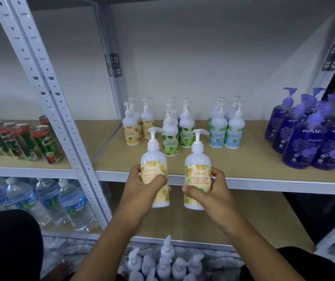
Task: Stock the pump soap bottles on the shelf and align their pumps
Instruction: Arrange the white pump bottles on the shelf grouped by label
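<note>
Held bottles: a left white plastic pump bottle with an orange-yellow label [154, 165] and its matching right twin [198, 169] are upright in the air, just in front of the shelf edge. Their bases are below board level, so neither is stocked yet.
Left hand: the left hand [148, 186] has its fingers and thumb wrapped round the left bottle's label.
Right hand: the right hand [210, 191] is clamped likewise round the twin.
Pumps in hand: both spouts seem to point rightward, roughly matched.
Shelf: the tan board shelf with a white metal front rail [264, 182] has bare room at the front.
Done so far: orange-label bottles [134, 126], green-label bottles [177, 130], blue-label bottles [225, 130] and translucent purple pump bottles [312, 136] stand in clusters. Their spouts look unevenly turned.
Left to do: set these two down by the orange group, then bring up the white pump bottles on the floor [162, 262] and square the pumps.
Neighbouring bay: green drink cans [30, 140] sit above clear water bottles [40, 199].
</note>
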`<state>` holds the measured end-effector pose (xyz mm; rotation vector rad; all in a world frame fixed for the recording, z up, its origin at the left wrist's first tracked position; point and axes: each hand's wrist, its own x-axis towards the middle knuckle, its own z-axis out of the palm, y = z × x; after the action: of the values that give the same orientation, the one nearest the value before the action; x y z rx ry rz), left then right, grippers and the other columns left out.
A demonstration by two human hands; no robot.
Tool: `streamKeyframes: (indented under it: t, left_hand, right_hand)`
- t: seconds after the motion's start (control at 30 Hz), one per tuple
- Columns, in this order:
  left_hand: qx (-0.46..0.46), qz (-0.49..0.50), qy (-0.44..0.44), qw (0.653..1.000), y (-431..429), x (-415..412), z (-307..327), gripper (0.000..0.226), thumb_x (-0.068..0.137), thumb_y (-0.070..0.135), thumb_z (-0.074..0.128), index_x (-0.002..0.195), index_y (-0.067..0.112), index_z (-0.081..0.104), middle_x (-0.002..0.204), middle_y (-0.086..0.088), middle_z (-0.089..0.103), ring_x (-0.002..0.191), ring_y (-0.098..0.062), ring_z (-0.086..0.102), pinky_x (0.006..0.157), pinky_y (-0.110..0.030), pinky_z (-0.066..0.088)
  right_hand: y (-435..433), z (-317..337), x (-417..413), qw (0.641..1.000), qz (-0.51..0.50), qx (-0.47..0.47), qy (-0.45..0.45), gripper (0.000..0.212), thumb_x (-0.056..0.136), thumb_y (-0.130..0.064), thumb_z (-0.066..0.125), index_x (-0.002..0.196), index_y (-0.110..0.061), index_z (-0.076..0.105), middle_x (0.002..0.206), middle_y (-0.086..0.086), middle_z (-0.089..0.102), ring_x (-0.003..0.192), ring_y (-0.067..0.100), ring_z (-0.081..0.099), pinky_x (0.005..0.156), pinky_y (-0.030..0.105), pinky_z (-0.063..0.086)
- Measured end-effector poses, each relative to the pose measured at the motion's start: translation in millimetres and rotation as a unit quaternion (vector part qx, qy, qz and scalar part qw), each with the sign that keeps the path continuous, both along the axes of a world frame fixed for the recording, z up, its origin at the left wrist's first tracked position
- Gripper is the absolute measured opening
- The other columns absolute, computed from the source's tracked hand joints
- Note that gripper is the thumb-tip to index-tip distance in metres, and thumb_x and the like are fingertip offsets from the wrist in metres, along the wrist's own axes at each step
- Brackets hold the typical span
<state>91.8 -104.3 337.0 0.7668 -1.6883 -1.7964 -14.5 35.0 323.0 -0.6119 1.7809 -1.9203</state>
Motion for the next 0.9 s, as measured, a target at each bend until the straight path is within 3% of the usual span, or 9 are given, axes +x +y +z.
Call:
streamKeyframes:
  t: [0.07, 0.13, 0.33, 0.5, 0.67, 0.9]
  left_hand:
    - [-0.020, 0.004, 0.001, 1.000, -12.5, -7.5, 14.7, 0.072, 0.057, 0.027, 0.085, 0.121, 0.018, 0.052, 0.104, -0.015, 0.071, 0.089, -0.033, 0.074, 0.078, -0.053, 0.062]
    - [-0.035, 0.005, 0.003, 0.999, -26.2, -14.8, 28.4, 0.076, 0.054, 0.027, 0.086, 0.121, 0.017, 0.050, 0.104, -0.015, 0.070, 0.092, -0.033, 0.074, 0.081, -0.054, 0.061]
    - [-0.011, 0.046, 0.010, 0.999, -64.1, -21.2, 31.0, 0.060, 0.063, 0.022, 0.086, 0.113, 0.020, 0.052, 0.103, -0.011, 0.071, 0.090, -0.029, 0.075, 0.085, -0.052, 0.061]
    - [0.022, 0.093, 0.004, 0.995, -98.3, -17.4, 17.2, 0.043, 0.076, 0.017, 0.083, 0.106, 0.019, 0.053, 0.105, -0.013, 0.068, 0.090, -0.029, 0.073, 0.071, -0.042, 0.063]
    - [0.041, 0.127, 0.000, 0.991, -127.0, -19.5, 13.3, 0.049, 0.074, 0.020, 0.082, 0.117, 0.014, 0.057, 0.103, -0.013, 0.070, 0.085, -0.026, 0.072, 0.070, -0.041, 0.063]
    - [0.056, 0.149, 0.003, 0.987, -146.6, -20.0, 4.5, 0.046, 0.078, 0.018, 0.079, 0.117, 0.016, 0.055, 0.099, -0.010, 0.067, 0.080, -0.021, 0.069, 0.067, -0.036, 0.061]
  right_hand:
    - [-2.0, -3.8, -3.0, 1.000, -0.004, 0.015, 0.008, 0.055, 0.078, -0.010, 0.081, 0.108, -0.038, 0.045, 0.103, 0.001, 0.068, 0.079, 0.008, 0.070, 0.063, 0.023, 0.054]
    - [-4.5, -6.3, -5.0, 0.999, -0.010, 0.026, 0.018, 0.055, 0.078, -0.009, 0.081, 0.109, -0.038, 0.045, 0.105, 0.003, 0.068, 0.080, 0.009, 0.070, 0.062, 0.023, 0.054]
    - [-20.8, -10.7, -7.9, 0.997, -0.005, 0.050, 0.057, 0.060, 0.077, -0.010, 0.082, 0.113, -0.039, 0.044, 0.109, -0.003, 0.065, 0.082, 0.001, 0.068, 0.060, 0.017, 0.054]
    - [-70.0, -7.6, -16.7, 0.994, -0.001, 0.061, 0.086, 0.059, 0.078, -0.007, 0.081, 0.111, -0.038, 0.043, 0.109, -0.005, 0.065, 0.082, -0.002, 0.067, 0.063, 0.015, 0.053]
    - [-135.6, -0.8, -24.2, 0.994, 0.015, 0.032, 0.108, 0.069, 0.078, -0.015, 0.083, 0.128, -0.032, 0.039, 0.111, -0.007, 0.066, 0.091, 0.002, 0.068, 0.076, 0.020, 0.053]
    - [-199.2, -5.9, -38.7, 0.989, 0.026, 0.026, 0.142, 0.066, 0.080, -0.019, 0.083, 0.127, -0.030, 0.039, 0.116, -0.009, 0.063, 0.097, -0.001, 0.066, 0.081, 0.022, 0.057]
